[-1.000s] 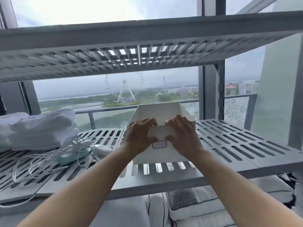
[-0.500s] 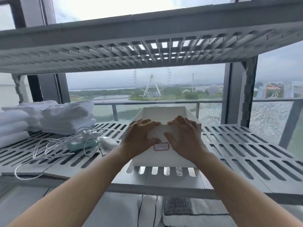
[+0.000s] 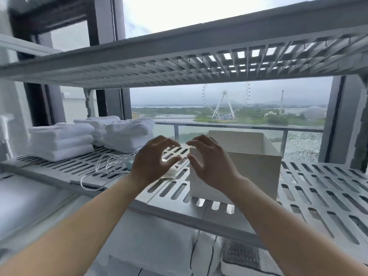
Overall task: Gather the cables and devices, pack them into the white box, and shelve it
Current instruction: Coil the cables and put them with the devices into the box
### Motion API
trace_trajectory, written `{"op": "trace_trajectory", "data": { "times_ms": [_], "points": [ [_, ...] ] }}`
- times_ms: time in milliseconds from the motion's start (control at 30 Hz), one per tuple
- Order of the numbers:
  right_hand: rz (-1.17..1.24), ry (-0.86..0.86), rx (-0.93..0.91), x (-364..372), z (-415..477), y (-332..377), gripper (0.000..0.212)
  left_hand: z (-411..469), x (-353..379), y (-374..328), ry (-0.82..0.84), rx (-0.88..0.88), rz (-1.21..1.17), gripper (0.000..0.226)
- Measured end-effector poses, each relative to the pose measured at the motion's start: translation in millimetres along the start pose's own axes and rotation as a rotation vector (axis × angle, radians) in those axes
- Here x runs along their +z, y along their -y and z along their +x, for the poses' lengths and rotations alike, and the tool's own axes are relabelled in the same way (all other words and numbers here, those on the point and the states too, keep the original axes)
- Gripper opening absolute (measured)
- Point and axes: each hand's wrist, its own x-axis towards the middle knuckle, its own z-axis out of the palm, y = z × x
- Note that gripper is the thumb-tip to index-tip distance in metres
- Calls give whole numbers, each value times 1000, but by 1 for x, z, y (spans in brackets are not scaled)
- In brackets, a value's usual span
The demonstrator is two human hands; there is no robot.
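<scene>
The white box point(image 3: 256, 172) stands open-topped on the slatted grey shelf point(image 3: 318, 188), right of centre. My right hand point(image 3: 209, 162) hovers at its front left corner, fingers spread, holding nothing. My left hand point(image 3: 153, 160) is open too, left of the box and above a white device point(image 3: 172, 172) that it mostly hides. A tangle of white cable point(image 3: 105, 166) lies on the shelf to the left, with a small teal device point(image 3: 129, 163) at its edge, half hidden behind my left wrist.
Stacks of folded white towels point(image 3: 61, 140) sit at the back left of the shelf. An upper slatted shelf point(image 3: 179, 64) runs close overhead. Grey shelf posts stand at both sides. Cushions point(image 3: 209, 255) lie below the shelf's front edge.
Both hands have come off the front of the white box and shifted left with fingers spread. The view has swung left, so the box sits further right.
</scene>
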Motion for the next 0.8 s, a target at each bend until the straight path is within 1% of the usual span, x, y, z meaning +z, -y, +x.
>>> {"op": "trace_trajectory", "data": {
  "times_ms": [200,300,433,633,800],
  "points": [
    [46,-1,-71,50,36,37,38,-16,-29,53,10,-69,76,27],
    [36,6,-73,77,54,47,41,-19,-37,83,16,-105,107,27],
    [43,30,-49,114,72,47,42,-15,-38,121,42,-90,113,29],
    [37,84,95,168,88,26,45,0,-16,170,111,-55,73,31],
    [21,106,182,200,100,12,44,7,9,207,212,-50,66,30]
  ]
}}
